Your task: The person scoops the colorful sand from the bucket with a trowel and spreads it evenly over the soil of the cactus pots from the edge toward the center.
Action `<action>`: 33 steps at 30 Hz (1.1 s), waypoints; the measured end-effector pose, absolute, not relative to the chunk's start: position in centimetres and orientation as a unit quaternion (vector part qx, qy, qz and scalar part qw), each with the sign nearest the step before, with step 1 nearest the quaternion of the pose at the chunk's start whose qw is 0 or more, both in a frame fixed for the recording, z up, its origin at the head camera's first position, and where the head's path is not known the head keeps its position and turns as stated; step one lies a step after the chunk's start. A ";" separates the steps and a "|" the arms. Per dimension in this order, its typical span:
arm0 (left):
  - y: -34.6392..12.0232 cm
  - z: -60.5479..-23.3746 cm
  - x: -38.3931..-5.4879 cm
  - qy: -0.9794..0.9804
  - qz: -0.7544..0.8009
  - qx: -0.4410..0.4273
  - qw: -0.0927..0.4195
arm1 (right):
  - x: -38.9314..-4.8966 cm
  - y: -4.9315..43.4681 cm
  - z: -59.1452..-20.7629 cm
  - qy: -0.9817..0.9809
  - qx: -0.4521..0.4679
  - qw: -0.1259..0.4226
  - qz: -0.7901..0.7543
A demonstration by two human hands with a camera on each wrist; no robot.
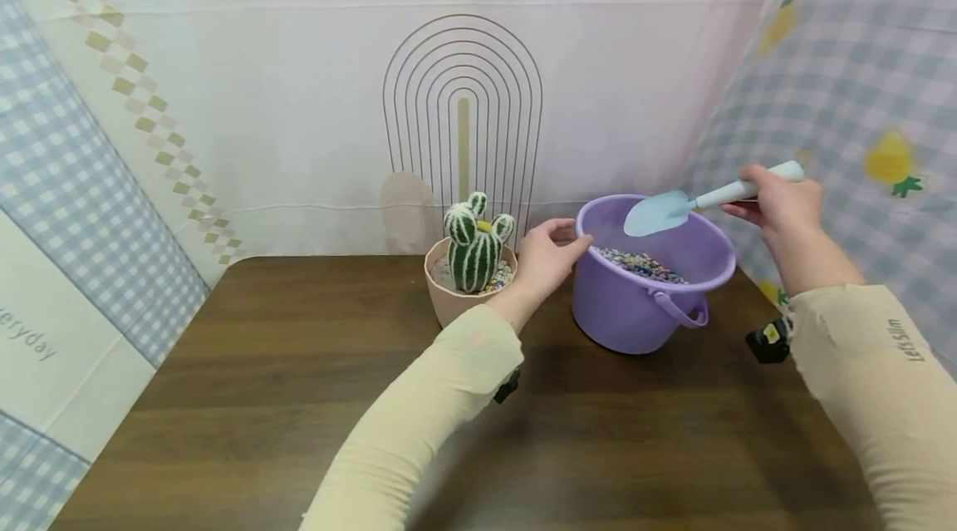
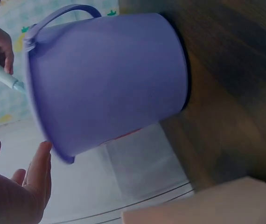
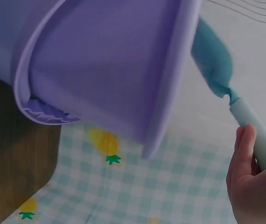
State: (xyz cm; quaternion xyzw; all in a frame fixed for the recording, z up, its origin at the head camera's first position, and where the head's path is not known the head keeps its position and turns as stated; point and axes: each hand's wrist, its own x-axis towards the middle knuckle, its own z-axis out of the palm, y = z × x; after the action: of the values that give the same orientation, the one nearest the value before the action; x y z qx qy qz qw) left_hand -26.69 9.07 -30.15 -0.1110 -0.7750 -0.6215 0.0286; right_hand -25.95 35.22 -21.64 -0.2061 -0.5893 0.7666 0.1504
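A light blue hand trowel (image 1: 658, 213) is held by its pale handle in my right hand (image 1: 785, 203), its blade over the mouth of a purple bucket (image 1: 628, 311). In the right wrist view the fingers curl round the trowel handle (image 3: 256, 133). Multicoloured small pebbles (image 1: 643, 265) lie in the bucket. My left hand (image 1: 549, 253) is at the bucket's left rim, with thumb and fingers spread apart and fingertips right at the edge. Just left of that hand stands a potted cactus (image 1: 474, 261) that looks knitted, green with white stripes.
The cactus stands in a pale pink pot (image 1: 441, 298) with grey and coloured grains. Both pot and bucket are near the back of the brown wooden table (image 1: 299, 381). A white printed cloth (image 1: 299, 99) hangs behind, and a checked cloth with pineapples (image 1: 845, 99) on the right.
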 end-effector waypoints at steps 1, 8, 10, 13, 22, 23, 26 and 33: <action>9.4 -30.4 -26.9 -0.779 -0.617 -0.106 0.035 | -26.0 35.3 -21.8 -0.594 -0.208 0.150 0.763; 11.7 -31.6 -27.4 -0.784 -0.616 -0.049 0.060 | -26.7 35.4 -23.6 -0.705 -0.195 0.159 0.664; 12.1 -31.8 -27.4 -0.777 -0.625 -0.039 0.063 | -26.9 35.4 -24.2 -0.760 -0.185 0.165 0.601; 12.5 -31.9 -27.5 -0.769 -0.634 -0.034 0.067 | -27.2 35.5 -25.1 -0.841 -0.173 0.176 0.480; 13.0 -31.8 -28.4 -0.743 -0.667 0.005 0.053 | -27.6 35.7 -26.8 -0.933 -0.122 0.199 0.274; 13.0 -31.8 -28.6 -0.736 -0.675 0.011 0.046 | -27.6 35.6 -26.8 -0.937 -0.113 0.197 0.267; 13.1 -31.9 -28.8 -0.713 -0.700 0.028 0.028 | -27.6 35.5 -26.8 -0.944 -0.085 0.179 0.262; 13.3 -32.0 -28.9 -0.692 -0.721 0.035 0.023 | -27.3 35.7 -27.5 -0.938 -0.073 0.139 0.309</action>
State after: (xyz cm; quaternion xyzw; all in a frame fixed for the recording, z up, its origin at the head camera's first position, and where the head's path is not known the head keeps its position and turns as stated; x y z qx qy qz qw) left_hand -28.94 13.27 -31.97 0.0352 -0.6921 -0.7206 0.0228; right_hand -27.26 35.66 -27.52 -0.0730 -0.9380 0.3091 0.1386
